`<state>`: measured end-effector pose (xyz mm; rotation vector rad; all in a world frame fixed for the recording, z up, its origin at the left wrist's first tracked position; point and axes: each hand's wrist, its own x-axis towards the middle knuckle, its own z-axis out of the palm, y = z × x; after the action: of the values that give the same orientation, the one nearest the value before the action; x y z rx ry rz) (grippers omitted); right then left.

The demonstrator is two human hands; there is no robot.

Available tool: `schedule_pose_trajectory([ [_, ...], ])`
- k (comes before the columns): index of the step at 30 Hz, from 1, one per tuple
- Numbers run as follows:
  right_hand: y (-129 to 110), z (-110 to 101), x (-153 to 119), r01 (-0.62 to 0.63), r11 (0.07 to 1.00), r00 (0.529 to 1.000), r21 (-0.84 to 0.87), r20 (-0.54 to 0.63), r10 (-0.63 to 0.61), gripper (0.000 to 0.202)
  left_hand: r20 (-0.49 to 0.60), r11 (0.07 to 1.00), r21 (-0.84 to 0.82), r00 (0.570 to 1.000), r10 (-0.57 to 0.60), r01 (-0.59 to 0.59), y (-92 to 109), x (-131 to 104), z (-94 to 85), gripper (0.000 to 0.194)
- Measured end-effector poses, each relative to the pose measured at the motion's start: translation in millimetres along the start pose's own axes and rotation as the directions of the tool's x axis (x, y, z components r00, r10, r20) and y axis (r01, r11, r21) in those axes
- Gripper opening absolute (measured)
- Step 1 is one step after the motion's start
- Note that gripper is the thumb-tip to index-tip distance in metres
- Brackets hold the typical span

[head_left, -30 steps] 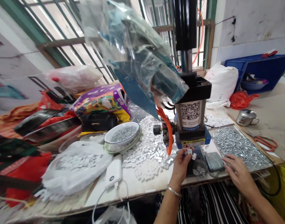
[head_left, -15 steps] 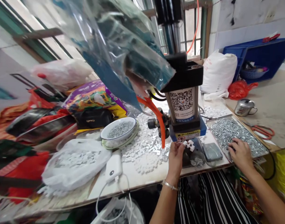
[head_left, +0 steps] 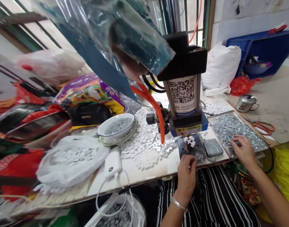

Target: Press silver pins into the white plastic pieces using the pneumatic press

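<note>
A lidded steel mug (head_left: 246,103) stands on the right of the counter (head_left: 276,85), near scissors (head_left: 256,123) with orange handles. Behind the mug, a red plastic bag (head_left: 242,85) sits beside a white sack (head_left: 221,67) and a blue crate (head_left: 260,37) tipped on its side, a blue basket (head_left: 257,68) inside. To the left, a white device (head_left: 112,162) trails a white cable (head_left: 97,198); farther back, a black pouch (head_left: 87,114) lies before a purple packet (head_left: 75,91). A yellow bag (head_left: 282,176) shows at the right edge

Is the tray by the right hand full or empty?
Well filled: small silvery metal pieces cover most of the tray, and the right hand is at its near side.
</note>
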<state>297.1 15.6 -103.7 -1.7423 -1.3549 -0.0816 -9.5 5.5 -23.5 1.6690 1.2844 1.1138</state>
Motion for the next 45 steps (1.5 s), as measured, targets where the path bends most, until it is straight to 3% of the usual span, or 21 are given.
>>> schedule_pose_trajectory([
  [5, -24.1, -17.3, -0.9, -0.205, 0.962, 0.978, 0.183, 0.014, 0.206, 0.027, -0.001, 1.000, -0.020, 1.000, -0.007, 0.007, 3.6, 3.3, 4.3, 0.009],
  [9, -59.3, -18.5, -12.3, -0.385, 0.840, 0.922, 0.383, 0.205, 0.329, 0.032, 0.005, 0.981, -0.146, 0.991, -0.131, 0.130, 0.0, 3.2, 6.3, 0.001],
  [12, -94.1, -12.1, -23.9, -0.453, 0.729, 0.885, 0.513, 0.355, 0.300, 0.034, 0.051, 0.941, -0.248, 0.973, -0.225, 0.231, -0.8, 4.5, 6.2, 0.006],
  [15, -129.3, -6.8, -32.6, -0.487, 0.650, 0.861, 0.584, 0.445, 0.246, 0.037, 0.031, 0.963, -0.182, 0.980, -0.199, 0.201, 3.1, 6.1, 5.5, 0.002],
  [18, -156.5, -5.7, -35.8, -0.477, 0.647, 0.849, 0.595, 0.503, 0.164, 0.036, -0.017, 0.990, -0.067, 0.991, -0.129, 0.128, 6.5, 7.2, 5.6, 0.004],
  [20, -168.1, -5.8, -35.9, -0.478, 0.643, 0.838, 0.598, 0.530, 0.130, 0.035, -0.011, 0.985, -0.085, 0.989, -0.148, 0.147, 5.9, 7.8, 6.0, 0.004],
  [24, -178.9, -4.5, -35.4, -0.522, 0.599, 0.815, 0.607, 0.562, 0.141, 0.034, 0.063, 0.932, -0.254, 0.965, -0.253, 0.260, 1.3, 9.0, 5.6, 0.005],
  [29, -182.1, -0.5, -36.7, -0.558, 0.551, 0.797, 0.621, 0.587, 0.146, 0.032, 0.067, 0.908, -0.317, 0.962, -0.266, 0.273, 3.8, 7.8, 4.6, 0.010],
  [36, -177.4, 4.2, -33.8, -0.479, 0.680, 0.826, 0.555, 0.546, 0.135, 0.020, 0.105, 0.877, -0.366, 0.951, -0.292, 0.310, 12.3, 6.8, 3.1, 0.011],
  [41, -178.9, 1.5, -31.7, -0.521, 0.630, 0.812, 0.576, 0.562, 0.158, 0.021, 0.094, 0.879, -0.352, 0.947, -0.308, 0.321, 11.6, 7.7, 2.5, 0.008],
  [45, -181.6, 1.0, -29.3, -0.457, 0.669, 0.838, 0.586, 0.536, 0.102, 0.020, 0.102, 0.875, -0.365, 0.948, -0.301, 0.317, 13.8, 7.8, 2.7, 0.010],
])
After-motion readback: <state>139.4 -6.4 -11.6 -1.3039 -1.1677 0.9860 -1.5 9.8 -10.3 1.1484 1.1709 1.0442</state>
